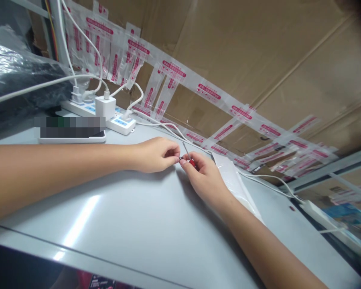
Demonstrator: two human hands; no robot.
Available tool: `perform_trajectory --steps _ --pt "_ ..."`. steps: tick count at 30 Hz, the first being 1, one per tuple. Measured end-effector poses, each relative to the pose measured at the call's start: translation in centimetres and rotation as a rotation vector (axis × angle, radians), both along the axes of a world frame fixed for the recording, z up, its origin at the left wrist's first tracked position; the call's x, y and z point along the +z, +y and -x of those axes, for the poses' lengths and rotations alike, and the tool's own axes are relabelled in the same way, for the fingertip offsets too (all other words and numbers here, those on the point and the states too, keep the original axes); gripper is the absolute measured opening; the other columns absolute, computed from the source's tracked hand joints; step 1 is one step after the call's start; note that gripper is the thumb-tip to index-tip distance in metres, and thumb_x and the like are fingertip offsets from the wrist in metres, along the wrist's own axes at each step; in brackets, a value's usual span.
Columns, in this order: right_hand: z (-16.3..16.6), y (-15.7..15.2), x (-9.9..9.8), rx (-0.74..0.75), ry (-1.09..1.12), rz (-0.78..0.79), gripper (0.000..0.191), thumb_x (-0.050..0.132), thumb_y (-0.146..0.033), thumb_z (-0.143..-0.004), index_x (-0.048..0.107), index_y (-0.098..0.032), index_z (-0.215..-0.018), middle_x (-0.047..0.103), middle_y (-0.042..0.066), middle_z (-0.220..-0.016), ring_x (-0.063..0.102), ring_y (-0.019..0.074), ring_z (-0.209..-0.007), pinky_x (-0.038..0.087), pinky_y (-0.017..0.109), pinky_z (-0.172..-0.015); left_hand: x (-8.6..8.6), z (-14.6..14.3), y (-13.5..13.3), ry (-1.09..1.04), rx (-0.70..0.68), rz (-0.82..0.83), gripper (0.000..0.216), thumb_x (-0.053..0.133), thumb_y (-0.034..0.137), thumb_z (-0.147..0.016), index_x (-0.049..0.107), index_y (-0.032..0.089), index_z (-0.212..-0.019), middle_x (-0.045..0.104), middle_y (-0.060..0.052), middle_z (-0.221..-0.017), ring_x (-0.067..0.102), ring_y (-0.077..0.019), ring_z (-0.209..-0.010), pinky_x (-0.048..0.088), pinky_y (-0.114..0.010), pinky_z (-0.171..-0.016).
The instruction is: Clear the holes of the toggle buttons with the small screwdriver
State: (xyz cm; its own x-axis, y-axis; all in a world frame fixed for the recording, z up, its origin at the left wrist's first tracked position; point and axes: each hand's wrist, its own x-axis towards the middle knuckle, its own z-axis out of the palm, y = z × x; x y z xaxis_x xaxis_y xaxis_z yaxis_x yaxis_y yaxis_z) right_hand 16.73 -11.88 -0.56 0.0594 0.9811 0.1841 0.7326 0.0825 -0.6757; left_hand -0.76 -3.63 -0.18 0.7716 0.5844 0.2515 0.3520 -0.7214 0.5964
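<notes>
My left hand [156, 154] rests on the grey table [132, 216], fingers pinched together on a tiny dark part [180, 159] at their tips. My right hand [203, 174] meets it from the right, closed round a small tool with a red handle [192, 162] and a thin metal shaft [185, 149] that sticks up and back. The fingertips of both hands touch at the tiny part. What the part is I cannot make out.
A white power strip [120, 122] with plugs and a charger [105, 106] lies at the back left, beside a phone [72, 138]. White cables [267, 178] run along the cardboard wall [243, 48] with taped plastic bags. A clear bag [233, 178] lies by my right wrist. Black plastic bundle [15, 76] far left.
</notes>
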Motion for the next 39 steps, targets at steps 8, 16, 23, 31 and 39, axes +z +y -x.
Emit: perform_trajectory --steps 8,16,23,31,39 --pt "0.2 -0.1 0.4 0.054 -0.082 0.03 0.021 0.051 -0.035 -0.089 0.057 -0.019 -0.076 0.043 -0.005 -0.064 0.038 0.0128 -0.061 0.029 0.027 -0.058 -0.6 -0.2 0.3 0.043 -0.066 -0.05 0.016 0.053 0.027 -0.084 0.065 0.019 -0.09 0.068 -0.002 -0.082 0.058 -0.0171 -0.073 0.039 -0.027 -0.065" --pt "0.3 0.1 -0.3 -0.01 0.002 0.028 0.021 0.055 -0.036 -0.082 0.057 -0.019 -0.071 0.044 -0.005 -0.061 0.038 0.0122 -0.058 0.031 0.027 -0.058 -0.5 -0.3 0.1 0.087 -0.051 -0.023 0.013 0.053 0.028 -0.081 0.063 0.021 -0.082 0.066 -0.001 -0.077 0.056 -0.0171 -0.069 0.038 -0.027 -0.063" --pt "0.3 0.2 -0.5 -0.063 0.219 0.157 0.022 0.058 -0.041 -0.08 0.055 -0.02 -0.073 0.032 -0.009 -0.048 0.026 0.0089 -0.043 0.02 0.025 -0.045 -0.2 -0.4 -0.1 0.088 -0.049 0.021 0.011 0.053 0.027 -0.079 0.062 0.021 -0.079 0.062 0.0 -0.071 0.052 -0.0156 -0.064 0.036 -0.027 -0.06" --pt "0.0 -0.3 0.6 0.08 0.125 0.203 0.028 0.058 -0.046 -0.086 0.052 -0.02 -0.076 0.039 -0.007 -0.059 0.031 0.0094 -0.051 0.024 0.024 -0.048 -0.5 0.0 0.3 0.066 -0.066 0.048 0.017 0.054 0.031 -0.082 0.065 0.019 -0.088 0.066 -0.001 -0.079 0.054 -0.0163 -0.07 0.038 -0.027 -0.063" --pt "-0.3 -0.2 0.8 0.16 0.019 0.113 0.023 0.055 -0.04 -0.088 0.053 -0.018 -0.079 0.044 -0.004 -0.068 0.037 0.0119 -0.062 0.03 0.026 -0.056 -0.1 -0.1 0.1 0.097 -0.078 0.074 0.019 0.052 0.03 -0.085 0.066 0.019 -0.093 0.067 -0.001 -0.085 0.055 -0.0166 -0.075 0.039 -0.027 -0.066"
